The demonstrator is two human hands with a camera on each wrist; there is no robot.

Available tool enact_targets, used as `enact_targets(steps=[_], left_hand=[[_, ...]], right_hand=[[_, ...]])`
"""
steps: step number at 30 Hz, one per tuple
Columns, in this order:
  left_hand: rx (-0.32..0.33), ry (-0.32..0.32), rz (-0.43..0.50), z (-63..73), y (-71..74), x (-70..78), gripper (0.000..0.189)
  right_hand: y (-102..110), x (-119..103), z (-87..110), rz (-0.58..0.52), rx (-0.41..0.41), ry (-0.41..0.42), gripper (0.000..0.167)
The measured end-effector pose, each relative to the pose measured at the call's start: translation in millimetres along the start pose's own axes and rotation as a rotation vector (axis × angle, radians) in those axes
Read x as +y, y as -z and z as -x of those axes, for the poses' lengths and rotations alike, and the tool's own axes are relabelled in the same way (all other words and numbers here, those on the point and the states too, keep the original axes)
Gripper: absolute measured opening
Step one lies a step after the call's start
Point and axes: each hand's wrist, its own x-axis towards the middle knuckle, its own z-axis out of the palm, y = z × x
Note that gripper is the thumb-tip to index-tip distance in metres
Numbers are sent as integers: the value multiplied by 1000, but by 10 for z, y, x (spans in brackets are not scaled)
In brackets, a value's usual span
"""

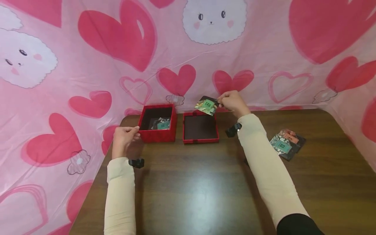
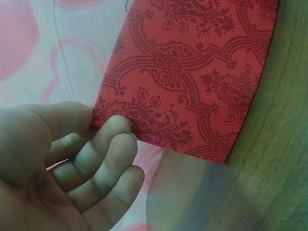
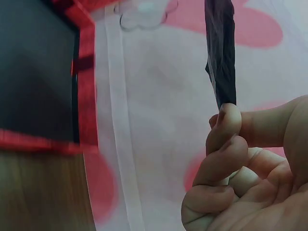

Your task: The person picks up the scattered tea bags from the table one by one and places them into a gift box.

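My right hand [image 1: 233, 101] pinches a small dark packet with a green label [image 1: 208, 104] by one end, above the red box lid's far edge. Seen edge-on in the right wrist view, the packet [image 3: 221, 53] looks thin and black, gripped between thumb and fingertips. At the near left corner of the red patterned box [image 1: 158, 135], my left hand [image 1: 124, 137] holds the rim between thumb and index finger. The left wrist view shows the box's patterned side [image 2: 187, 77] tilted past those fingers. Inside the box lies a packet with a teal label [image 1: 164, 124].
The red lid [image 1: 200, 127], dark inside, lies hollow side up just right of the box. On the wooden table [image 1: 191, 182], several packets with orange and teal labels [image 1: 285, 145] lie overlapping beyond my right forearm. A pink heart-print cloth [image 1: 176, 39] hangs behind the table.
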Motion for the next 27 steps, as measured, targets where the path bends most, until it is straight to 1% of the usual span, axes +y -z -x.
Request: enact_targets(steps=[2, 5, 7, 10, 16, 21, 24, 27], left_hand=[[-3, -5, -5, 0, -6, 9, 41], [9, -12, -11, 8, 9, 23, 40], [11, -17, -13, 13, 24, 27, 40], [13, -16, -2, 18, 32, 13, 41], [12, 5, 4, 19, -5, -34, 39], [16, -4, 3, 7, -29, -48, 38], [23, -7, 8, -2, -30, -47, 38], [29, -19, 22, -10, -29, -31, 39]], right_hand=[[-102, -48, -12, -18, 4, 14, 16], [-279, -122, -26, -53, -6, 27, 15], [-410, -172, -31, -79, -15, 21, 16], [-597, -223, -34, -89, -37, 7, 18], [-952, -308, -4, -120, -88, -4, 15], [-1283, -396, 35, -145, -70, 0, 13], [-1467, -462, 64, -180, -101, -14, 13], [-1593, -527, 85, -224, -156, -35, 16]])
